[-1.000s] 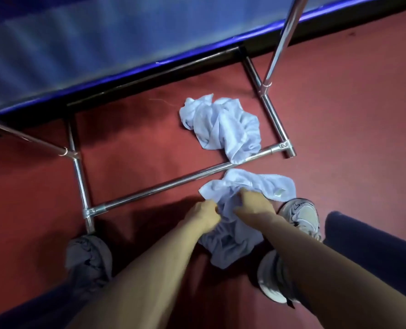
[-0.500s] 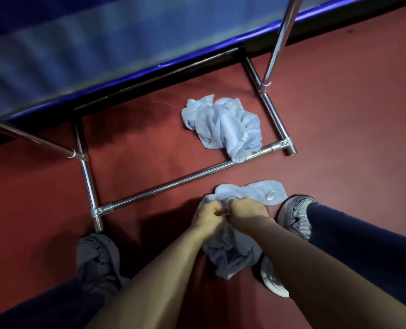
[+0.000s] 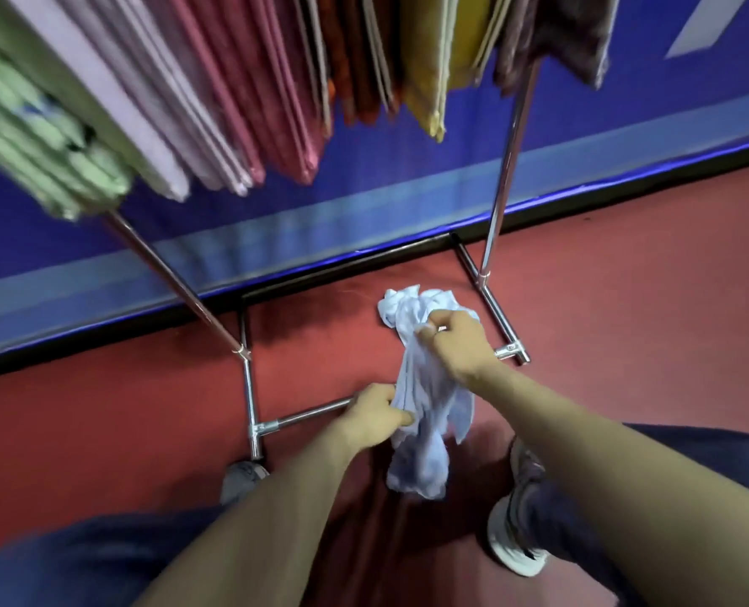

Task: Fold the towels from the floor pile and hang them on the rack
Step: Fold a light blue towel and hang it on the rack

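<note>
A crumpled pale blue towel [image 3: 425, 414] hangs in the air between my hands. My right hand [image 3: 456, 343] grips its upper part, and my left hand [image 3: 377, 416] pinches its left edge lower down. Behind my right hand a second pale towel [image 3: 401, 306] lies bunched on the red floor inside the rack's base. The chrome rack [image 3: 502, 186] stands in front of me, with several folded towels [image 3: 232, 102] in green, pink, orange and yellow hanging from its top.
The rack's base bars [image 3: 307, 416] lie on the red floor [image 3: 626, 322] just ahead of my shoes [image 3: 515, 519]. A blue wall panel [image 3: 364, 203] runs behind the rack.
Both hands have lifted the towel off the floor, the right hand higher than the left. The view has tilted up, so the hung towels on the rack now show.
</note>
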A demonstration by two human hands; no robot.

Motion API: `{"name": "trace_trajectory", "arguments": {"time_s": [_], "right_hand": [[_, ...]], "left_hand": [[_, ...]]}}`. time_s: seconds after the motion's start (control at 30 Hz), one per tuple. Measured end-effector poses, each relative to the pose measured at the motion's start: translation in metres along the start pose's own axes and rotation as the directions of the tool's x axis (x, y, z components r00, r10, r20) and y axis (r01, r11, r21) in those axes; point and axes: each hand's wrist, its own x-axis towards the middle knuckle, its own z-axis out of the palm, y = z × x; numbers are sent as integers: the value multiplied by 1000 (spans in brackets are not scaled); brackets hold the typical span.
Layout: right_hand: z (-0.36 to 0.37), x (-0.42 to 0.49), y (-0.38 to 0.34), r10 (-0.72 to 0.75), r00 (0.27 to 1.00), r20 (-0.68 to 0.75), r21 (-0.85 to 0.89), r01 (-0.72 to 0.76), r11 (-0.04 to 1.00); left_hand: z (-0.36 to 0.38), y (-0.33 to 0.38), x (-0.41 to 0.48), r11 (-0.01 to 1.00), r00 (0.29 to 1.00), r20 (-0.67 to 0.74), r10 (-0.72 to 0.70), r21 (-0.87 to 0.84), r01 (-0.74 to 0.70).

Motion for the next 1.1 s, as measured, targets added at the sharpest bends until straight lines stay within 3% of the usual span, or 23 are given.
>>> {"name": "trace_trajectory", "arguments": {"time_s": [0.2,0.43,0.6,0.8,0.83,0.9,1.03,1.1], "right_hand": [[-49,-41,-95,-341,930,-135,-160,320,934],[-92,-98,-183,-442,793,-419,-156,417,895],[-108,-121,-222,-379,806,-454,-84,385,919],[-96,-138,-221,-280,924,-259,-131,254,958],[-92,-139,-218,-241,941,-236,-91,225,970],[-85,-137,-214,-143,973,-178,99,163,982],[-87,-149,-229,-75,997,-19,580,72,811],[-93,-156,-242,-115,993,13,740,68,669]], "left_hand": [[-57,17,-74,955,983,-182,25,294,30],[-97,19,-147,881,972,-224,70,471,45],[-121,42,-183,941,923,-359,138,339,-9],[-147,103,-210,938,765,-568,303,35,-345],[-147,111,-212,912,755,-582,301,-57,-407],[-144,122,-216,880,813,-501,295,-189,-436],[-122,125,-217,922,891,-239,386,61,-384],[-108,119,-213,945,915,-251,316,172,-280]]}}
